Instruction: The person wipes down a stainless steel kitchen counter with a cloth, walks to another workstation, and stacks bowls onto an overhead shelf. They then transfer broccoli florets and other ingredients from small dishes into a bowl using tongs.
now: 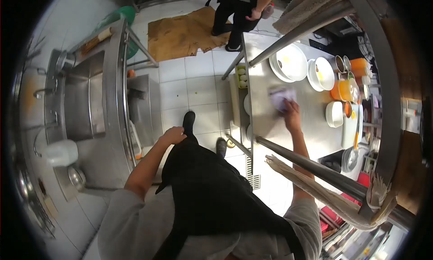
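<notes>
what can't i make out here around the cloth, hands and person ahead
All in the head view:
- cloth: blurred, so its folds and any pattern are unclear
- left hand: its palm is turned away, hiding whether it holds anything
- other person: head cut off by the top edge

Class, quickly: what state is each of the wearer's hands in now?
Left hand: loosely closed, nothing visible in its grip.
Right hand: closed, holding a pale whitish-purple cloth.

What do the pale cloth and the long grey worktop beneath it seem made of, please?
Pale cloth: probably matte fabric, looking crumpled; blur hides its weave.
Long grey worktop: likely satin-finished stainless steel, given its diffuse metallic sheen.
</notes>
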Motion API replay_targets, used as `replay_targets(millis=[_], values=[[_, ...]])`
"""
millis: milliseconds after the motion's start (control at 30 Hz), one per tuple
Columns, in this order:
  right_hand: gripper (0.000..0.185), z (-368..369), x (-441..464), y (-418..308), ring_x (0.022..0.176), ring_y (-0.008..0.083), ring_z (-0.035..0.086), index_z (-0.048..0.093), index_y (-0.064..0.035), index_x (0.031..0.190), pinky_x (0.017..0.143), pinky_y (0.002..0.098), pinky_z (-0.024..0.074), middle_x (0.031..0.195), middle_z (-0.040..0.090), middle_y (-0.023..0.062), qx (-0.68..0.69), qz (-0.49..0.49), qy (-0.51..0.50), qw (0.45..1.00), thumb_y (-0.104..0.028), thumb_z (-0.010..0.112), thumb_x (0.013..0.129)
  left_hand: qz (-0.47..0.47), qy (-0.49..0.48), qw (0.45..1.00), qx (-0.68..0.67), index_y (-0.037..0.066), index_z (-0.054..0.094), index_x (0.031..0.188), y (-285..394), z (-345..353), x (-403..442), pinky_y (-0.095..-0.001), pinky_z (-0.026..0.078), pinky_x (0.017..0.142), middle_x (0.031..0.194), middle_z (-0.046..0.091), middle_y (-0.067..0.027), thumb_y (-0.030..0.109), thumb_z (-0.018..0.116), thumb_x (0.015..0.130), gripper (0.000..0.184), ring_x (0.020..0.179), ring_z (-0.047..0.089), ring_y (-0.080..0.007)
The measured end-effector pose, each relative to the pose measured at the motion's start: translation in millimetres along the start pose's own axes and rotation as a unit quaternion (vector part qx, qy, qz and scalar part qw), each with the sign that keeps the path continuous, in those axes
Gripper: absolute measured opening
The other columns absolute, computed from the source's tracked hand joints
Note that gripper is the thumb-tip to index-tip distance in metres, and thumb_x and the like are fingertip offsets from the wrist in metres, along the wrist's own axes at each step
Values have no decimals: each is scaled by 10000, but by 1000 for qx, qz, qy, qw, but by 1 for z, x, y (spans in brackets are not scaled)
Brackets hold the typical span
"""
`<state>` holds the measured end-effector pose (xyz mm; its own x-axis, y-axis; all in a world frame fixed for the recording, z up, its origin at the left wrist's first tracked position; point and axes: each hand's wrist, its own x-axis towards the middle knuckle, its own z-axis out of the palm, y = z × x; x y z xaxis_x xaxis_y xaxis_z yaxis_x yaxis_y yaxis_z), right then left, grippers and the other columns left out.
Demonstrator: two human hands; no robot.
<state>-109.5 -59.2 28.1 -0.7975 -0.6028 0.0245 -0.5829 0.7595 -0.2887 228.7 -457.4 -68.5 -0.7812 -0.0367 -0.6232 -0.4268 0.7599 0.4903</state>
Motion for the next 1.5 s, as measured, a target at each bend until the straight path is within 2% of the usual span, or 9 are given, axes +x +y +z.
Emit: replay_targets(millis=[133,200,333,467,667,933,1167,1333,1500], values=[[400,-20,-102,47,1037,384,529,562,-49,1165,876,444,439,1141,555,234,-213,117,20,970,-51,537,766,-26,-25,996,-83,9,639,937,-25,-53,7,-414,475,804,974,633,-214,345,610,806,361,933,602,-350],[306,-14,-145,31,874,341,606,572,-3,1098,699,441,498,1092,582,230,-105,358,-6,928,-126,568,818,20,-59,992,-109,3,633,988,-35,-66,22,-403,488,793,956,642,-198,354,625,806,395,891,622,-338],[230,-37,-190,-86,880,285,644,587,-37,1096,715,391,511,945,660,152,225,219,-29,949,-136,510,903,174,-97,962,-188,16,632,949,1,-74,55,-354,493,707,840,653,-166,367,597,845,369,796,630,-271],[256,-32,-230,-148,712,113,581,613,-12,1061,628,258,468,843,648,44,357,470,-220,777,-165,527,876,173,-295,904,-257,23,587,1090,86,-86,66,-273,503,689,937,636,-50,369,509,929,389,815,595,-133],[312,-37,-125,-240,728,101,539,536,49,1126,653,253,455,844,612,58,407,316,-59,855,-146,472,892,176,-446,800,-360,39,509,1205,170,-120,49,-291,510,807,1037,605,-53,389,482,944,438,927,597,-145],[412,-79,7,-273,1143,306,527,516,-9,1226,888,351,470,1302,486,198,416,119,46,900,-75,627,835,157,-105,674,-714,9,454,1253,176,-173,95,-333,502,844,1126,579,-98,168,543,884,411,1004,581,-185],[298,-152,16,-239,1012,195,592,567,15,1158,823,296,461,1112,619,114,398,208,121,885,-104,554,885,304,142,764,-551,3,376,1329,173,-246,196,-339,381,992,1282,485,-135,110,539,880,489,1165,488,-237],[273,-123,32,-249,938,189,628,596,-5,1110,751,292,500,1015,647,104,365,301,119,873,17,592,839,492,208,828,171,37,317,1373,195,-230,276,-442,175,1118,1422,314,-189,80,565,768,655,1362,219,-334],[266,-106,33,-284,941,174,625,582,0,1130,771,298,502,1044,646,119,401,395,129,816,-12,571,865,538,132,824,122,-23,424,1295,226,-251,296,-473,153,1116,1459,236,-205,107,570,732,597,1378,171,-354]])
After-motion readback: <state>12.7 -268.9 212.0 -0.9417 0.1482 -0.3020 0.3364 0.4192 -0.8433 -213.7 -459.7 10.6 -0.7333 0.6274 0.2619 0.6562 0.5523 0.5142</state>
